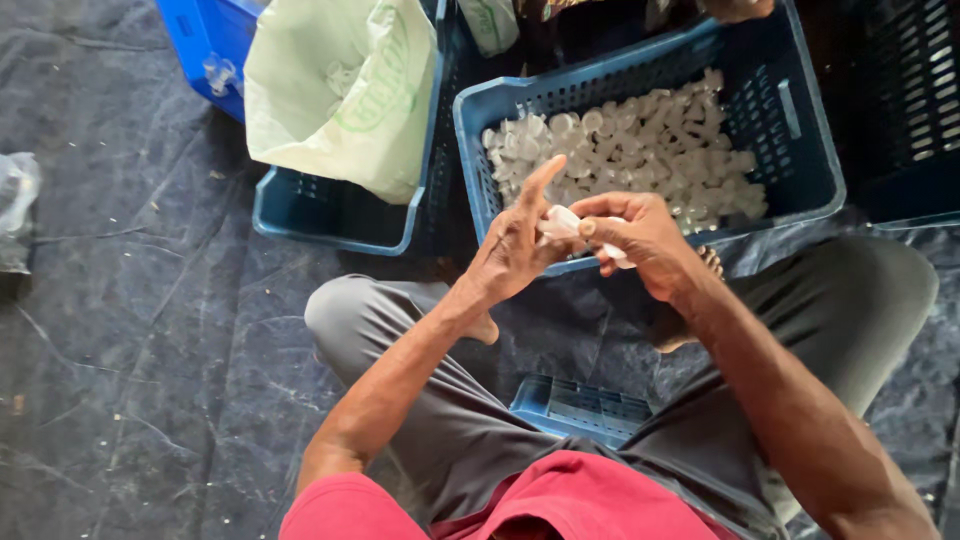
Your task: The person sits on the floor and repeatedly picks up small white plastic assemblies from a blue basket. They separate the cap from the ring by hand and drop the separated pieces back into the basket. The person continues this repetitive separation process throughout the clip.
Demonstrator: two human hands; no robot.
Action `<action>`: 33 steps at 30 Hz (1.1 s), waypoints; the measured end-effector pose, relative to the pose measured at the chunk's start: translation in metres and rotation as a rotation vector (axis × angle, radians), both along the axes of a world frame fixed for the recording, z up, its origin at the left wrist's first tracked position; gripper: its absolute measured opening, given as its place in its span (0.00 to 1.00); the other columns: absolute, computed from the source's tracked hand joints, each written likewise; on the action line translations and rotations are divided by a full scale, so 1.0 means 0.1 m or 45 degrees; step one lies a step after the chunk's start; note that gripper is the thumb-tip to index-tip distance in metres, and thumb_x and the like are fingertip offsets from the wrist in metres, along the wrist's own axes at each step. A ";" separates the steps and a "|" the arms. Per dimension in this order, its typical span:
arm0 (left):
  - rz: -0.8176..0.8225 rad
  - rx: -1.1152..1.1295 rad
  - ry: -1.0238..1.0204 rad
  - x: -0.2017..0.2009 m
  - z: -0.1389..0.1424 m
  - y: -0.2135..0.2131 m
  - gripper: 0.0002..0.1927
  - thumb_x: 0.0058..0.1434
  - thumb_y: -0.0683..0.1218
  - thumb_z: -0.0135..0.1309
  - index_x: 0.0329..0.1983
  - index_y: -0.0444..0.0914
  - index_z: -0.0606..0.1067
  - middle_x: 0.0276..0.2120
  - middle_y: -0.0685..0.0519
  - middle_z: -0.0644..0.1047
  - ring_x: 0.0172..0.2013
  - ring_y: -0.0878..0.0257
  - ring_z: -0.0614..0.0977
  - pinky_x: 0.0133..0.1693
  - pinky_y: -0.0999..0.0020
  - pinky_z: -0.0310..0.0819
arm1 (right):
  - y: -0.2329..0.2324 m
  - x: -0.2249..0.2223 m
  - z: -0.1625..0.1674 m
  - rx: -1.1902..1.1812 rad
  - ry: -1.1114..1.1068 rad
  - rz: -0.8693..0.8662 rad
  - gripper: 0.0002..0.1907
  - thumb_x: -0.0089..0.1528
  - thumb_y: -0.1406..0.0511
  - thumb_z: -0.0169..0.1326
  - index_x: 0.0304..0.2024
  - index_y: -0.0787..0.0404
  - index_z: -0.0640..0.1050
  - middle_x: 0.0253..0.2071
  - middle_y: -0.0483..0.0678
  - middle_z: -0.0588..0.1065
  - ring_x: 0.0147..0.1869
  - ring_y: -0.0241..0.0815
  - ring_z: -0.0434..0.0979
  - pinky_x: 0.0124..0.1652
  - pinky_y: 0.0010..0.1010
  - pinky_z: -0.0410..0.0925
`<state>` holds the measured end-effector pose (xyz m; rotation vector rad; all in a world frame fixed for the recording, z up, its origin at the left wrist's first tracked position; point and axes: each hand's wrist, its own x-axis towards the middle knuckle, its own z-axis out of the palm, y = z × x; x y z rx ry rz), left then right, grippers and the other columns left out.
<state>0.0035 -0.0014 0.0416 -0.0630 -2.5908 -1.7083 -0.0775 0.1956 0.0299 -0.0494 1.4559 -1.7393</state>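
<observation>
Dark sheeting covers the floor under a seated person. Both hands meet at the near rim of a blue crate of pale translucent plastic pieces. The left hand and right hand together pinch one small white plastic piece, smooth and rounded, partly hidden by fingers.

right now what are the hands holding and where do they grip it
Both hands pinch one small white plastic piece over the blue crate: the right hand grips its right end, the left hand its left side.
</observation>
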 end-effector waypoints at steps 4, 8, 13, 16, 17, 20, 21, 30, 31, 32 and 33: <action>-0.033 0.311 -0.067 0.06 -0.10 0.03 0.38 0.68 0.42 0.60 0.77 0.39 0.57 0.38 0.50 0.80 0.41 0.66 0.83 0.45 0.67 0.80 | -0.08 0.06 -0.12 0.080 0.085 0.006 0.18 0.61 0.65 0.62 0.52 0.66 0.80 0.32 0.47 0.79 0.24 0.29 0.72 0.22 0.21 0.65; 0.037 -0.175 0.290 0.07 -0.21 -0.05 0.26 0.61 0.47 0.64 0.59 0.36 0.68 0.35 0.46 0.79 0.37 0.53 0.82 0.39 0.62 0.75 | -0.08 0.04 -0.18 0.001 0.099 0.002 0.19 0.64 0.63 0.60 0.52 0.69 0.78 0.33 0.48 0.79 0.25 0.30 0.74 0.22 0.20 0.67; 0.163 -0.125 0.208 0.10 -0.27 0.00 0.16 0.73 0.54 0.56 0.44 0.35 0.74 0.35 0.42 0.76 0.37 0.45 0.81 0.39 0.58 0.74 | -0.13 0.07 -0.14 -0.086 0.108 -0.032 0.21 0.65 0.61 0.59 0.55 0.67 0.76 0.36 0.46 0.80 0.29 0.30 0.77 0.25 0.19 0.68; 0.286 -0.122 0.437 0.07 -0.30 0.03 0.21 0.69 0.59 0.55 0.42 0.36 0.74 0.34 0.44 0.78 0.35 0.46 0.82 0.35 0.58 0.76 | -0.15 0.08 -0.11 -0.125 0.150 0.015 0.21 0.66 0.60 0.59 0.55 0.67 0.76 0.36 0.45 0.79 0.30 0.30 0.77 0.27 0.20 0.69; 0.273 -0.182 0.460 0.05 -0.31 0.02 0.20 0.69 0.59 0.55 0.40 0.36 0.74 0.33 0.44 0.77 0.34 0.46 0.81 0.34 0.58 0.75 | -0.16 0.08 -0.10 -0.136 0.159 0.029 0.20 0.66 0.59 0.59 0.54 0.66 0.75 0.36 0.45 0.78 0.31 0.31 0.78 0.27 0.21 0.70; 0.263 -0.256 0.442 -0.02 -0.37 -0.01 0.22 0.71 0.59 0.55 0.33 0.36 0.73 0.28 0.45 0.76 0.30 0.48 0.80 0.33 0.57 0.72 | -0.17 0.11 -0.08 -0.157 0.187 0.014 0.18 0.67 0.60 0.59 0.53 0.65 0.76 0.36 0.46 0.78 0.31 0.32 0.78 0.28 0.21 0.70; 0.288 -0.211 0.383 -0.04 -0.39 -0.02 0.23 0.70 0.59 0.54 0.32 0.36 0.73 0.26 0.45 0.75 0.29 0.51 0.80 0.31 0.58 0.71 | -0.18 0.13 -0.08 -0.162 0.197 -0.005 0.17 0.67 0.60 0.58 0.53 0.65 0.77 0.36 0.47 0.78 0.31 0.32 0.78 0.29 0.21 0.70; 0.402 0.045 0.095 -0.15 -0.37 -0.07 0.27 0.70 0.62 0.51 0.27 0.35 0.74 0.18 0.48 0.71 0.21 0.61 0.73 0.25 0.62 0.66 | -0.16 0.10 -0.04 -0.433 0.088 -0.302 0.12 0.63 0.65 0.60 0.48 0.56 0.72 0.41 0.52 0.82 0.30 0.36 0.79 0.25 0.23 0.69; 0.379 0.009 0.098 -0.14 -0.35 -0.07 0.26 0.69 0.62 0.50 0.28 0.36 0.75 0.17 0.49 0.73 0.20 0.60 0.76 0.25 0.62 0.67 | -0.16 0.07 -0.05 -0.355 0.019 -0.277 0.12 0.64 0.63 0.58 0.49 0.58 0.74 0.39 0.51 0.81 0.29 0.35 0.78 0.24 0.23 0.68; 0.350 -0.062 0.150 -0.13 -0.34 -0.06 0.26 0.70 0.62 0.50 0.29 0.36 0.74 0.19 0.48 0.74 0.21 0.58 0.77 0.26 0.61 0.68 | -0.17 0.05 -0.07 -0.274 -0.049 -0.254 0.13 0.66 0.61 0.57 0.50 0.60 0.76 0.37 0.50 0.80 0.27 0.35 0.78 0.22 0.23 0.68; 0.318 -0.130 0.206 -0.12 -0.32 -0.05 0.25 0.71 0.61 0.50 0.30 0.36 0.74 0.21 0.48 0.75 0.23 0.56 0.78 0.27 0.60 0.70 | -0.18 0.04 -0.09 -0.193 -0.115 -0.232 0.15 0.67 0.60 0.56 0.51 0.62 0.78 0.35 0.49 0.79 0.26 0.35 0.77 0.21 0.23 0.67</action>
